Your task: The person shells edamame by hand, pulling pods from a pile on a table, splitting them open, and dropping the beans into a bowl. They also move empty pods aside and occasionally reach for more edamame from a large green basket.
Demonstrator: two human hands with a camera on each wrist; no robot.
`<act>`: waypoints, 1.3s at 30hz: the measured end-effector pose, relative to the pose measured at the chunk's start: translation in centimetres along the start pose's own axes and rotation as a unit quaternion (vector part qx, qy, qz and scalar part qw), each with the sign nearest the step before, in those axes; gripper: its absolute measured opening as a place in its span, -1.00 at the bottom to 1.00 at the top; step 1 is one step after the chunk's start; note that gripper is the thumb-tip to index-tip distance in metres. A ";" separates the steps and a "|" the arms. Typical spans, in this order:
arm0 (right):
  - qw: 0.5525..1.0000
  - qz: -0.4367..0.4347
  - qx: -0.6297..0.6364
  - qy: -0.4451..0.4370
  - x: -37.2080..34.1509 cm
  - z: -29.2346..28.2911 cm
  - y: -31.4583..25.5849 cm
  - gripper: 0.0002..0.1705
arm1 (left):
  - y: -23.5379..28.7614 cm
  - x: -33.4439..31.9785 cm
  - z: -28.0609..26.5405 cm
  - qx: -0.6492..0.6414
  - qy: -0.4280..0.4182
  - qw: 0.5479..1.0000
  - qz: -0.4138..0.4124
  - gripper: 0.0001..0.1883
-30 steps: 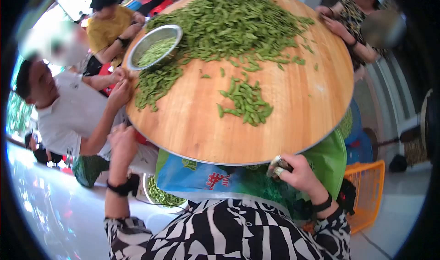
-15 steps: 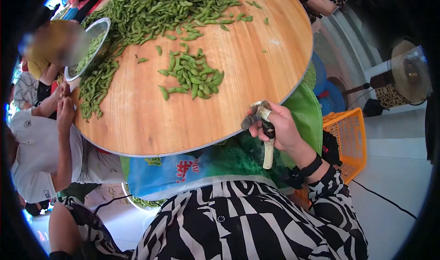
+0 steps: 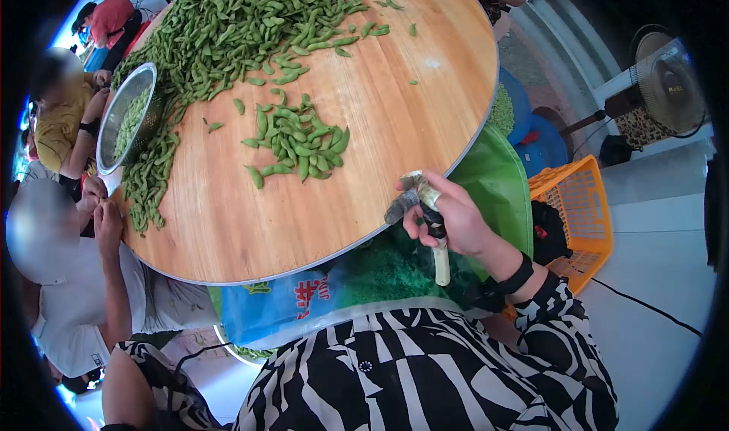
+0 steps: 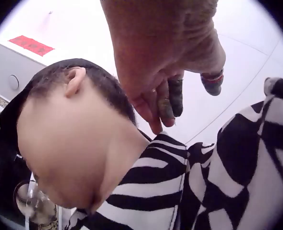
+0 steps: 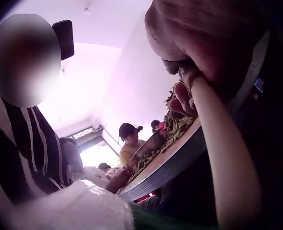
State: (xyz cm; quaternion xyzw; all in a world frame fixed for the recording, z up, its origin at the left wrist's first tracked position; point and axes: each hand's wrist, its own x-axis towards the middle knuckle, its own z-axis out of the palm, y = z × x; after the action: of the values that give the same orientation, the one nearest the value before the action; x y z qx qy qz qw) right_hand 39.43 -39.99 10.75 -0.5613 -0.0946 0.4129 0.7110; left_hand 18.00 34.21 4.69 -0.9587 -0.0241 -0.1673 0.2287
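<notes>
My right hand [image 3: 462, 220] holds a slim tool with a cream handle [image 3: 441, 267] over the table's near right edge. The handle points down out of the palm; its working end is hidden by the fingers. Dark and pale wraps cover some fingertips [image 3: 402, 203]. In the right wrist view the handle [image 5: 225, 148] looks long and smooth. My left hand [image 4: 168, 52] is up at the shoulder in the left wrist view, fingers hanging loosely, tips right at the collar of the black-and-white shirt [image 4: 151, 179]. A small pile of green soybean pods [image 3: 300, 142] lies on the round wooden table [image 3: 304, 226].
A large heap of pods [image 3: 250, 28] covers the table's far side. At its left edge sits a metal colander [image 3: 149, 127] of shelled beans. People work around the table. An orange crate [image 3: 585, 218], blue tubs [image 3: 543, 154] and a fan [image 3: 668, 89] stand to the right.
My left hand has risen from the table's left edge and out of the head view. The right hand has lifted from the rim, showing the cream handle. The head view has shifted.
</notes>
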 end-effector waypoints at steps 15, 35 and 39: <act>0.999 0.007 -0.027 -0.025 0.1 1.0 -0.5 -0.53 | 30.9 18.2 -30.2 -0.375 0.012 0.923 0.088 -0.71; 0.991 -0.024 0.004 -0.129 1.0 4.3 -0.8 -0.47 | 41.6 16.5 -28.5 -0.794 -0.197 0.527 -0.229 -0.83; 0.991 -0.033 0.015 -0.127 0.2 4.8 -1.3 -0.45 | 43.9 16.4 -28.1 -0.856 -0.180 0.402 -0.270 -0.84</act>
State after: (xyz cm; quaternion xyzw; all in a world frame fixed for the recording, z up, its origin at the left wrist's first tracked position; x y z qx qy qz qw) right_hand 37.32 -36.37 13.53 -0.4897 -0.1963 0.4591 0.7148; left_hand 30.13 -18.11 14.78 -0.6052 -0.1663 0.0227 -0.7782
